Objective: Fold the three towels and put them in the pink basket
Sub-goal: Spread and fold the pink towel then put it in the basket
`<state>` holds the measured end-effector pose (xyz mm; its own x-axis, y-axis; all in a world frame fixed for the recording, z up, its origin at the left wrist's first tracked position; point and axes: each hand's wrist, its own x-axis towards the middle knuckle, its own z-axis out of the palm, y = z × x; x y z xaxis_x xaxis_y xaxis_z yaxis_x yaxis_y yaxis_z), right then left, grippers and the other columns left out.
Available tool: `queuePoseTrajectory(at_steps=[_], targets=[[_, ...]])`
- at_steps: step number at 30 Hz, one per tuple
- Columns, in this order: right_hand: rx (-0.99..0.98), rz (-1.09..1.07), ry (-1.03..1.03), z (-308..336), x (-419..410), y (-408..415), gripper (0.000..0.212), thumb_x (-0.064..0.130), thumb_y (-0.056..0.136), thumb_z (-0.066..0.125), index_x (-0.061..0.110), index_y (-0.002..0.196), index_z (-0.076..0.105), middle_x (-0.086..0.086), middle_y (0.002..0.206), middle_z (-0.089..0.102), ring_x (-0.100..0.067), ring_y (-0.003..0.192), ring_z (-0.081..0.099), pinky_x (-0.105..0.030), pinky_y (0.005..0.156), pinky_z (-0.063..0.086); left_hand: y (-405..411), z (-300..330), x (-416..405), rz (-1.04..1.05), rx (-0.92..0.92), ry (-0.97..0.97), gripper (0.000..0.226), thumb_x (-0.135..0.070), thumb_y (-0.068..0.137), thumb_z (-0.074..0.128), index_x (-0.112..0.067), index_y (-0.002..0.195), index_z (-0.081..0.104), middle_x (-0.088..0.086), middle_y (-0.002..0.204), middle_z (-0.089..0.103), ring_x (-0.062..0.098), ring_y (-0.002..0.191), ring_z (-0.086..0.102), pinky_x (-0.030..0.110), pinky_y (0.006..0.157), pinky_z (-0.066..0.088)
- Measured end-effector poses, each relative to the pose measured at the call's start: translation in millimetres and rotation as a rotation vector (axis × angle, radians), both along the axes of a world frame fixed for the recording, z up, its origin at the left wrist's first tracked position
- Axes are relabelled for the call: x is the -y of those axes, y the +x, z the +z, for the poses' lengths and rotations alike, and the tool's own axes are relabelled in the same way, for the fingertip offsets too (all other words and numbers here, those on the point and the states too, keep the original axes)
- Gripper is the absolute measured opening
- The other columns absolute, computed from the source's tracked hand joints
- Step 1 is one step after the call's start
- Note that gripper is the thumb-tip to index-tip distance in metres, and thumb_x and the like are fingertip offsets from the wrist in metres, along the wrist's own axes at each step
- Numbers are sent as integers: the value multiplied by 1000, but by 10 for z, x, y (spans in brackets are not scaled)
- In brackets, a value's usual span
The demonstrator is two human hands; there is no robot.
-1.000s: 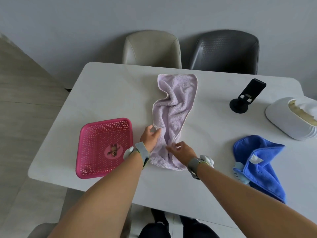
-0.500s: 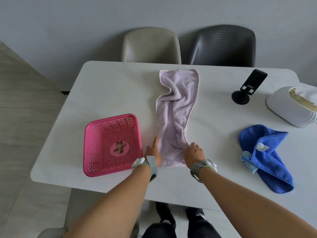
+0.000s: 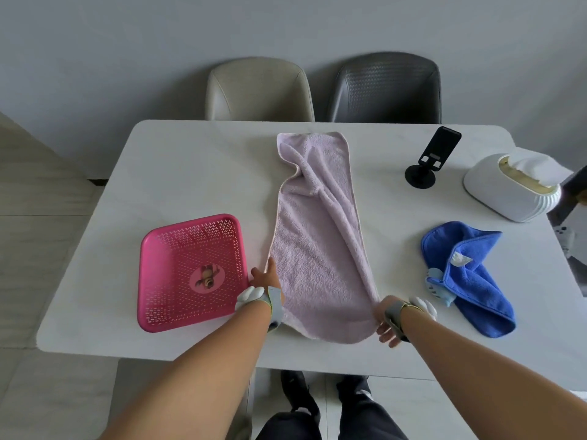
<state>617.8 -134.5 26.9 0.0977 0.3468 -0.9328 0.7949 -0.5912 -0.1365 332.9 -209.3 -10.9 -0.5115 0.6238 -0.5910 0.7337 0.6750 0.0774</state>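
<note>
A lilac towel (image 3: 317, 236) lay lengthwise down the middle of the white desk (image 3: 178, 173), wrinkled at its far end. The left hand (image 3: 266, 281) gripped its near left corner, fingers closed on the edge; the right hand (image 3: 386, 319) pinched the near right corner. The pink basket (image 3: 152, 249) sat just left, empty of towels. A crumpled blue towel (image 3: 476, 281) lay to the right.
</note>
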Motion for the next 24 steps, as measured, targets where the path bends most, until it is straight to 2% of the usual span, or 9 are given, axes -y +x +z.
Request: queuePoseTrajectory(at_steps=[2, 4, 6, 9, 12, 16, 19, 21, 24], targets=[[91, 200, -32, 148, 23, -67, 27, 9, 80, 55, -9, 90, 72, -18, 75, 76, -32, 67, 76, -46, 74, 64, 13, 17, 22, -49, -87, -17, 65, -60, 100, 38, -12, 145, 42, 20, 144, 48, 38, 133, 45, 47, 112, 31], [227, 448, 69, 329, -24, -191, 29, 13, 83, 58, 0, 106, 71, -10, 100, 78, -26, 94, 75, -33, 80, 59, 17, -4, 60, -171, -162, -41, 52, -38, 106, 38, -20, 154, 30, 18, 150, 39, 40, 133, 42, 48, 112, 33], [325, 607, 314, 342, -85, -281, 38, 17, 87, 57, 16, 125, 57, -5, 123, 64, -28, 112, 64, -36, 75, 48, 57, 74, 58, -109, -153, 39, 56, -13, 103, 38, -29, 155, 27, 18, 147, 35, 38, 128, 43, 46, 105, 40], [156, 701, 678, 131, -163, -454, 31, 23, 91, 53, 23, 121, 46, -3, 118, 52, -28, 103, 59, -42, 74, 49, 132, 206, 107, -221, -180, 200, 49, -2, 96, 42, -23, 140, 44, 14, 130, 44, 32, 113, 50, 39, 83, 52], [-36, 923, 803, -42, -204, -687, 38, 36, 94, 55, 24, 129, 48, -4, 127, 51, -27, 111, 54, -39, 85, 51, 116, 140, 66, -383, -68, 186, 43, -3, 95, 45, -19, 134, 48, 11, 131, 43, 29, 117, 49, 37, 85, 54], [-97, 949, 900, -193, -283, -866, 55, 46, 94, 52, 28, 144, 39, -6, 150, 38, -30, 135, 43, -42, 105, 45, 28, 69, -111, -315, 3, 224, 37, -6, 94, 52, -17, 129, 54, 8, 129, 46, 29, 119, 51, 40, 89, 52], [-82, 934, 909, -317, -480, -978, 72, 54, 94, 50, 26, 156, 26, -12, 167, 14, -32, 154, 17, -48, 121, 29, -144, 92, -433, -198, 79, 312, 34, -14, 92, 59, -17, 126, 59, 9, 124, 52, 30, 113, 56, 39, 88, 51], [-80, 947, 898, -422, -622, -1048, 78, 59, 95, 44, 25, 161, 17, -11, 170, 1, -30, 157, 2, -50, 125, 17, -304, 126, -727, -114, 83, 359, 30, -19, 92, 61, -15, 122, 61, 11, 119, 55, 31, 105, 61, 38, 86, 52], [-67, 913, 902, -551, -817, -1114, 83, 66, 95, 39, 28, 162, 9, -8, 170, -9, -29, 157, -5, -53, 126, 10, -557, 112, -1226, -73, 54, 437, 32, -21, 91, 62, -16, 123, 61, 13, 117, 57, 34, 104, 62, 38, 89, 52]])
